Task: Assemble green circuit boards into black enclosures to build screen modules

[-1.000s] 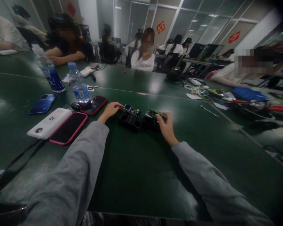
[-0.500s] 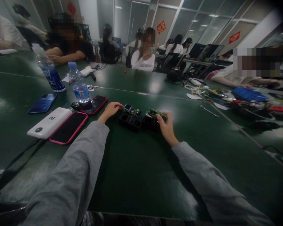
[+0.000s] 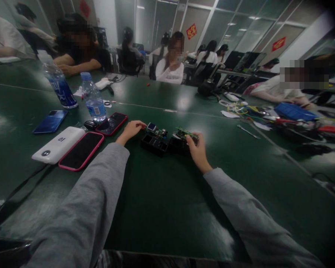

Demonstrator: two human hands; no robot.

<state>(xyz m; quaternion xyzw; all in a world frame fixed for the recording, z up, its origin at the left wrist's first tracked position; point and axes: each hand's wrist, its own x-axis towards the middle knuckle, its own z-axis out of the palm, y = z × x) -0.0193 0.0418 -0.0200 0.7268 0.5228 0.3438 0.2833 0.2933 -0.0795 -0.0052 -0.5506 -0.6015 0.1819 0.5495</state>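
Note:
My left hand (image 3: pixel 131 129) has its fingers closed at the left edge of a circuit board with a small square screen (image 3: pixel 151 127). That board lies over the back of a black plastic case half (image 3: pixel 154 143). A second green circuit board (image 3: pixel 183 131) is gripped between the thumb and fingers of my right hand (image 3: pixel 197 147), tilted just above another dark case half (image 3: pixel 178 145). The two case halves sit side by side. My right palm and fingers hide part of the second board and its case.
Left of my hands lie phones (image 3: pixel 81 150), a white power bank (image 3: pixel 58 145) and a blue phone (image 3: pixel 50 121). Two bottles (image 3: pixel 93 100) stand behind them. Tangled cables, a blue tray (image 3: pixel 296 111) and a metal wrench-like tool (image 3: pixel 248 131) lie to the right. People sit around the table.
Both hands keep their holds on the boards, almost still. At the right, the person across the table has shifted their hands slightly.

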